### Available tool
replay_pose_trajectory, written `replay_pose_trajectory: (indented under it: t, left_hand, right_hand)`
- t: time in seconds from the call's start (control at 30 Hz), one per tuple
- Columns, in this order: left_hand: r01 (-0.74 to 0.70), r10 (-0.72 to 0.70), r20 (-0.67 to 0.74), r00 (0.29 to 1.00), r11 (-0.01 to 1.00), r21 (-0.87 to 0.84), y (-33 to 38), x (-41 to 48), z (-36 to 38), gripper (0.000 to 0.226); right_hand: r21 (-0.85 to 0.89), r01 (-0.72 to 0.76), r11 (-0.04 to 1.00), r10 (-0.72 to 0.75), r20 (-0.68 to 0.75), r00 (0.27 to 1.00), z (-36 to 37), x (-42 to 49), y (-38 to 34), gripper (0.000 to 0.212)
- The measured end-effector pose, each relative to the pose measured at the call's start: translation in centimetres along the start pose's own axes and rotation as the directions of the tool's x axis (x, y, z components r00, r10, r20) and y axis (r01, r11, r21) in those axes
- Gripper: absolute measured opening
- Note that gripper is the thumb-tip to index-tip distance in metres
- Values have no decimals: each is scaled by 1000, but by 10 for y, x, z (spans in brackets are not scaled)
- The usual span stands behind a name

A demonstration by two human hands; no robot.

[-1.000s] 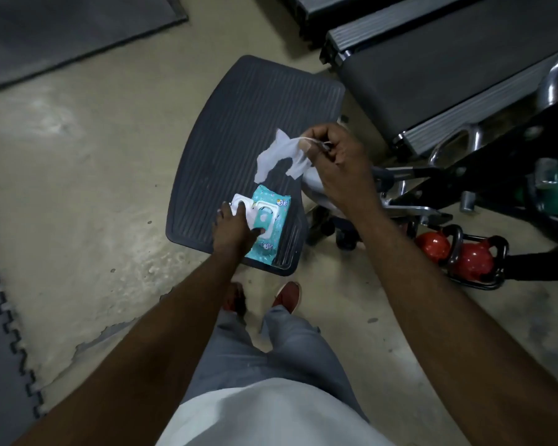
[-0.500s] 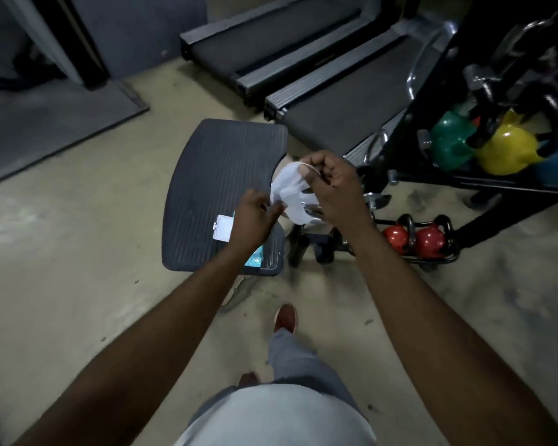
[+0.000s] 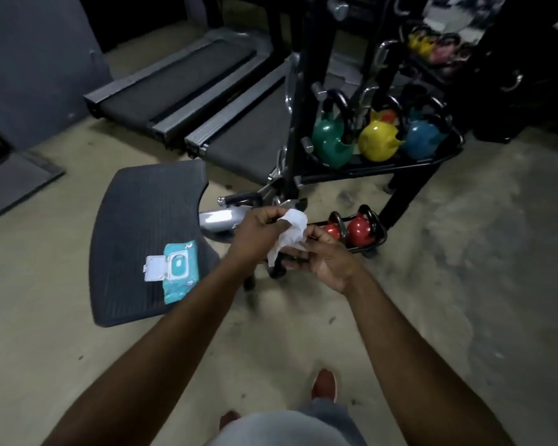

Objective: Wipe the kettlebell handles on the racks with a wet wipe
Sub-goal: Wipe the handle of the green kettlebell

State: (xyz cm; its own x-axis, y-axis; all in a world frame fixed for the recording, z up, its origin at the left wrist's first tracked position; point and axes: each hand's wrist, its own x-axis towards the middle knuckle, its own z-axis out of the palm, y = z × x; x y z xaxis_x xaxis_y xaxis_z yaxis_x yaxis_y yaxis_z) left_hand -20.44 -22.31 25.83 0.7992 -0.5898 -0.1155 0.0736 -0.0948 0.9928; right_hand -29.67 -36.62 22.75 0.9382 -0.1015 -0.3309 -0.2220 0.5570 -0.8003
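Note:
Both hands hold a white wet wipe [image 3: 290, 235] in front of me. My left hand [image 3: 258, 231] pinches its upper edge and my right hand [image 3: 324, 257] holds its lower part. Behind them a black rack [image 3: 368, 170] carries a green kettlebell [image 3: 331, 141], a yellow kettlebell [image 3: 377, 140] and a blue kettlebell [image 3: 422, 138], all with black handles. Two red kettlebells [image 3: 358, 231] sit in a low black frame on the floor just beyond my hands. More kettlebells sit higher on the rack, blurred.
A teal wet wipe pack [image 3: 178, 270] with its lid flipped up lies on a dark ribbed chair seat [image 3: 142, 220] to my left. Two treadmill decks [image 3: 187, 91] stretch behind the seat. The floor is bare concrete, with dark mats [image 3: 10, 185] at far left.
My left hand left the wipe pack and joined my right hand on the wipe. My view lifted and swung right, bringing the kettlebell rack into sight.

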Motion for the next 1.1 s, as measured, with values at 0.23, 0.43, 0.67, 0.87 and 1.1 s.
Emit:
replay_pose_trajectory:
  t: [0.23, 0.43, 0.67, 0.87, 1.1]
  left_hand:
    - [-245, 293, 7, 956, 788, 565, -2, 48, 85, 25]
    - [-340, 416, 73, 906, 615, 712, -8, 75, 183, 27]
    - [-182, 380, -112, 918, 656, 732, -1, 115, 237, 14]
    - [-264, 356, 22, 934, 649, 713, -3, 166, 219, 27]
    - [-256, 428, -111, 897, 707, 659, 27, 282, 172, 31]
  right_hand:
    - [132, 192, 972, -160, -219, 962, -96, -22, -66, 16]
    - [236, 251, 939, -187, -263, 946, -171, -25, -120, 17]
    - [-104, 48, 993, -58, -89, 994, -229, -9, -144, 35]
    - [-300, 160, 940, -219, -175, 960, -257, 43, -173, 11]
    - [-649, 213, 730, -405, -159, 900, -265, 120, -220, 17]
